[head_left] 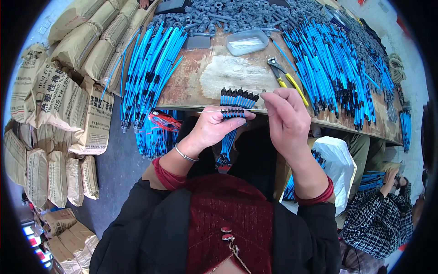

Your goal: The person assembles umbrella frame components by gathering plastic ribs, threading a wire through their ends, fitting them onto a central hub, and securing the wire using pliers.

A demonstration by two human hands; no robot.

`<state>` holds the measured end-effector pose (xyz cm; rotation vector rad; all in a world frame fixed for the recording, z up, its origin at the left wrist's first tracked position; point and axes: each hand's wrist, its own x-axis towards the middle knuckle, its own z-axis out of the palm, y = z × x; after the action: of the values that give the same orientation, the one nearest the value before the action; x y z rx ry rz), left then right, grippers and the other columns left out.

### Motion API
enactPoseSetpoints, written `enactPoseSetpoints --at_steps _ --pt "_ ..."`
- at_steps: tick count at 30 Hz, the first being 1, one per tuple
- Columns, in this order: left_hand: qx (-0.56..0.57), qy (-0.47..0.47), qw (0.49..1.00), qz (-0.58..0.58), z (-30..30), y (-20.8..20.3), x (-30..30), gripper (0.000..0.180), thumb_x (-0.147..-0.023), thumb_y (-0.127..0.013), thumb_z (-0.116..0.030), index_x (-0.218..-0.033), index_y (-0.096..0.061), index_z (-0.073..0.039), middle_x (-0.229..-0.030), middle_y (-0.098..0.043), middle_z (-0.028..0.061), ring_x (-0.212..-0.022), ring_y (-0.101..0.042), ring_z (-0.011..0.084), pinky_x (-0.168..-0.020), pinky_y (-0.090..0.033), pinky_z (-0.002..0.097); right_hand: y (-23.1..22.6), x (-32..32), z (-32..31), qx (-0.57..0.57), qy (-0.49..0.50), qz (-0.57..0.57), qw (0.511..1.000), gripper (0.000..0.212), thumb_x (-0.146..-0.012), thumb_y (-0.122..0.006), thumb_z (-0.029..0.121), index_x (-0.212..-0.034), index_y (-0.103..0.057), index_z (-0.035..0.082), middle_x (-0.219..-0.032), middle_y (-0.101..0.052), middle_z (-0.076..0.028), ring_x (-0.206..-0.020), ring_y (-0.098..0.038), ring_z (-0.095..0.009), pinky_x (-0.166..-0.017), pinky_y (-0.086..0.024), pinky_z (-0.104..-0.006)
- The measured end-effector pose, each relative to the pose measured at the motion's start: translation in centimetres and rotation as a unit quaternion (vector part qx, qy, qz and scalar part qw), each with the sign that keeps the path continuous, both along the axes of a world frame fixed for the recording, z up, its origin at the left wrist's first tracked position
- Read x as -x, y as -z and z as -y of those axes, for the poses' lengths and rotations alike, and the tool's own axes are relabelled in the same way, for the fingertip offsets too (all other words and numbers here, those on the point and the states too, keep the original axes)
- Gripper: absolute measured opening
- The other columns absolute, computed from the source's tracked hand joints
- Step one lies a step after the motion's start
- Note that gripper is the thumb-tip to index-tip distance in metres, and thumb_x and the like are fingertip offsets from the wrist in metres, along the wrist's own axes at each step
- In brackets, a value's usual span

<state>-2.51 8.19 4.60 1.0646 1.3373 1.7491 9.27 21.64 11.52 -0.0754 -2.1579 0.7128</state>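
Observation:
My left hand [210, 128] is closed around a fanned row of thin blue rods with black ends [238, 101], just in front of the table edge. The rods narrow downward to a gathered black tip below the hand. Across the row lies a thin, pale, straight strip or wire [206, 112], sticking out to the left beside my left thumb. My right hand [291, 121] is raised at the row's right end, thumb and forefinger pinched together. Whatever is between those fingertips is too small to make out.
Yellow-handled pliers [292, 82] and a clear plastic tub [247, 42] of thin white pieces lie on the wooden table [182, 89]. Blue rod bundles [153, 68] flank them; grey fittings [232, 16] pile up behind. Paper sacks [59, 96] stand left; another person [381, 214] sits right.

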Motion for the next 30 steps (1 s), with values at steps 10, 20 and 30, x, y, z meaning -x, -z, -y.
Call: enactPoseSetpoints --at_steps 10,20,30 --pt "0.013 -0.020 0.997 -0.080 0.0 -0.5 -0.2 0.020 -0.082 -0.062 -0.007 -0.100 -0.067 -0.002 -0.089 -0.068 0.0078 -0.082 -0.061 0.0111 -0.074 -0.049 0.0262 -0.2 -0.2 0.6 -0.056 0.022 -0.003 0.998 0.024 -0.073 -0.061 -0.009 -0.096 -0.063 0.000 -0.079 -0.056 -0.010 -0.068 -0.056 -0.020 -0.059 -0.045 -0.0266" --pt "0.005 0.001 0.999 -0.053 0.3 0.0 0.3 0.019 -0.082 -0.062 -0.005 -0.100 -0.066 -0.001 -0.091 -0.068 0.0072 -0.083 -0.062 0.0120 -0.077 -0.049 0.0266 -0.2 0.3 0.1 0.063 -0.031 0.073 0.995 0.021 -0.080 -0.057 -0.005 -0.099 -0.064 0.000 -0.079 -0.054 -0.008 -0.070 -0.054 -0.019 -0.063 -0.043 -0.0260" --pt "-0.004 0.008 1.000 -0.019 0.6 -0.3 0.6 0.018 -0.082 -0.061 -0.003 -0.099 -0.066 -0.001 -0.094 -0.068 0.0073 -0.085 -0.063 0.0126 -0.078 -0.049 0.0266 -1.2 1.2 -0.3 0.055 -0.103 0.096 0.988 0.022 -0.079 -0.059 -0.004 -0.099 -0.064 0.002 -0.081 -0.054 -0.007 -0.075 -0.053 -0.019 -0.064 -0.043 -0.0271"
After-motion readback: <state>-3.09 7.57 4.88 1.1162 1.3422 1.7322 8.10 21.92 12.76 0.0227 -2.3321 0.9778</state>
